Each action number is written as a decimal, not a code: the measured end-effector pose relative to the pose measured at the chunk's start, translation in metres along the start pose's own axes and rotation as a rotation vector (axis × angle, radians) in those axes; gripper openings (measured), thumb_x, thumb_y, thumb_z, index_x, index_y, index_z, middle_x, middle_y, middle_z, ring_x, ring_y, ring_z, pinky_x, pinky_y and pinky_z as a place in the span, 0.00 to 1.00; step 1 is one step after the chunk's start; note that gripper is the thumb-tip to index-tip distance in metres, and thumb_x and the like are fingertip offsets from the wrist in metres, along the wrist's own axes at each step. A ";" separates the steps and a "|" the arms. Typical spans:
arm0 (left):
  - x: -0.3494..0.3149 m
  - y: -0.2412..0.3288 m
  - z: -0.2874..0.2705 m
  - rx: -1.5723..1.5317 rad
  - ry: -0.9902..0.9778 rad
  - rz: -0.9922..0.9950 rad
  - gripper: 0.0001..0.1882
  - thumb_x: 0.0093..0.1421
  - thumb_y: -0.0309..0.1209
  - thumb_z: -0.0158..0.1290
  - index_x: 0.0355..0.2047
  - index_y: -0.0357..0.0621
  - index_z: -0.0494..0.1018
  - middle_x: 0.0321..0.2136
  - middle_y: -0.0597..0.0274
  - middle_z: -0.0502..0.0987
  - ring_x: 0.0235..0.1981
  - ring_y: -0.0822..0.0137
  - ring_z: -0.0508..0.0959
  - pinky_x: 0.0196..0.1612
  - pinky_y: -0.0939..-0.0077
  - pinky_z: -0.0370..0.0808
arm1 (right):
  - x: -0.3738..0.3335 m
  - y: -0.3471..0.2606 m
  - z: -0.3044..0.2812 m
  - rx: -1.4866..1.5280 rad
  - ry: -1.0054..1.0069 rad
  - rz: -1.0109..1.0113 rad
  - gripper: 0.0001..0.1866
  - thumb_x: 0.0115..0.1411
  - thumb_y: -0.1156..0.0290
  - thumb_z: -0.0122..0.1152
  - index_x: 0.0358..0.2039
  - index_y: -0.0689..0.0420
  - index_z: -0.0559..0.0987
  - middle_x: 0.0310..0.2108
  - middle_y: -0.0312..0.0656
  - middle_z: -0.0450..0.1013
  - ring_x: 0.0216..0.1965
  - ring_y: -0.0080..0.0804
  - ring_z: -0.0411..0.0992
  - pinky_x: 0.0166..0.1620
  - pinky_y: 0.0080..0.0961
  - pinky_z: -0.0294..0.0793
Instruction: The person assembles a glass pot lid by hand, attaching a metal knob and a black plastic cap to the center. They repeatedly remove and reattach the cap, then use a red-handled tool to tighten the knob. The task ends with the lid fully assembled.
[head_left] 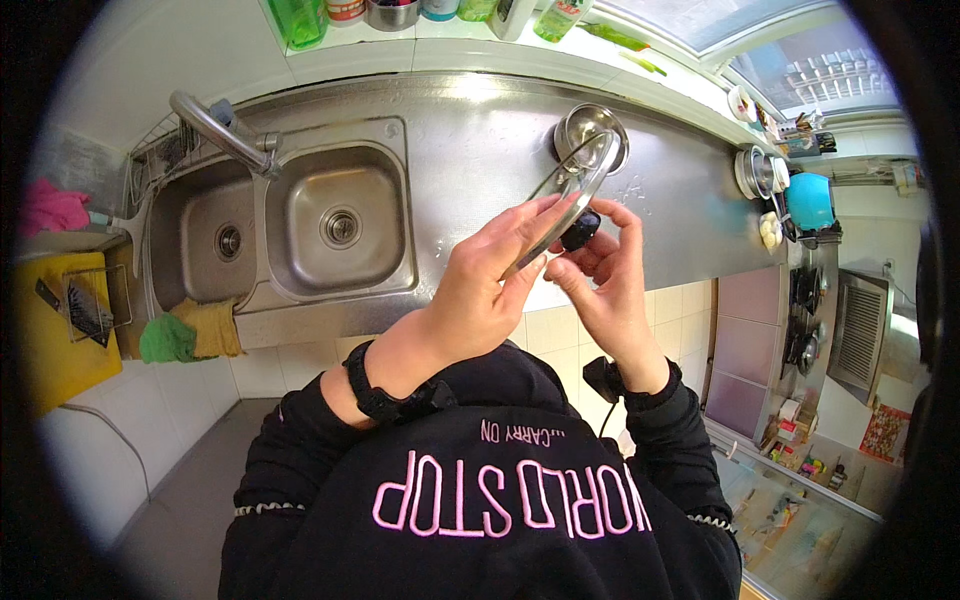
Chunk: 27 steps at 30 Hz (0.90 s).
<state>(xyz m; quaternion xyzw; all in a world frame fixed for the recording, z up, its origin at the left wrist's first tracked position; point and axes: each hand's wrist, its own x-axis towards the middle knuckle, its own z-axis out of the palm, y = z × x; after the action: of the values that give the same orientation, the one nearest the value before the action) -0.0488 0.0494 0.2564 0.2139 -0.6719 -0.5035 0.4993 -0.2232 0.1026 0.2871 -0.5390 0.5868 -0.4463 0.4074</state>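
A glass pot lid (601,165) with a metal rim is tilted up on edge over the front of the counter. My left hand (487,265) is closed on its rim, fingers on one face and thumb below. On the side toward my right hand, a black knob (580,232) sticks out from the lid. My right hand (610,275) curls its fingers and thumb round this knob; the exact contact is partly hidden. Just beyond the lid, a round steel pot (617,125) rests on the counter, partly covered from view by the lid.
A steel double sink (335,225) with a curved faucet (215,130) lies to the left. Green and yellow cloths (185,338) drape over its front edge. Bottles (297,22) line the back ledge. Bowls (752,172) and a turquoise container (809,202) stand at the right.
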 end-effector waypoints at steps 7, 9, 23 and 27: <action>-0.001 -0.005 0.004 -0.233 0.068 -0.075 0.29 0.65 0.15 0.48 0.67 0.38 0.64 0.62 0.50 0.73 0.61 0.61 0.74 0.63 0.69 0.69 | 0.006 0.008 -0.002 -0.329 0.112 -0.244 0.29 0.57 0.79 0.71 0.57 0.61 0.69 0.43 0.44 0.76 0.39 0.28 0.78 0.43 0.25 0.79; -0.003 -0.004 0.005 -0.334 0.059 -0.148 0.29 0.66 0.15 0.47 0.68 0.35 0.61 0.65 0.49 0.69 0.65 0.63 0.70 0.67 0.69 0.65 | 0.006 0.009 -0.001 -0.327 0.129 -0.294 0.28 0.52 0.84 0.70 0.55 0.60 0.73 0.45 0.45 0.74 0.38 0.32 0.78 0.43 0.26 0.79; -0.013 -0.031 0.016 -0.461 0.097 -0.311 0.30 0.67 0.14 0.45 0.69 0.33 0.55 0.70 0.47 0.61 0.68 0.58 0.66 0.71 0.62 0.60 | 0.022 0.033 -0.016 0.418 0.022 0.376 0.19 0.61 0.76 0.68 0.50 0.60 0.70 0.28 0.37 0.75 0.27 0.20 0.74 0.31 0.16 0.73; -0.014 -0.048 0.018 -0.368 0.118 -0.340 0.31 0.66 0.14 0.46 0.69 0.34 0.56 0.70 0.48 0.61 0.68 0.59 0.66 0.71 0.61 0.60 | 0.025 0.050 -0.004 0.063 0.064 0.134 0.23 0.59 0.76 0.69 0.53 0.58 0.71 0.37 0.41 0.76 0.35 0.21 0.76 0.37 0.20 0.77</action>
<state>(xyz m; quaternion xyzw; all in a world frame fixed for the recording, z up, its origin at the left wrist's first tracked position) -0.0697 0.0498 0.2070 0.2584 -0.4930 -0.6806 0.4764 -0.2424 0.0787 0.2396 -0.4710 0.6198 -0.4533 0.4342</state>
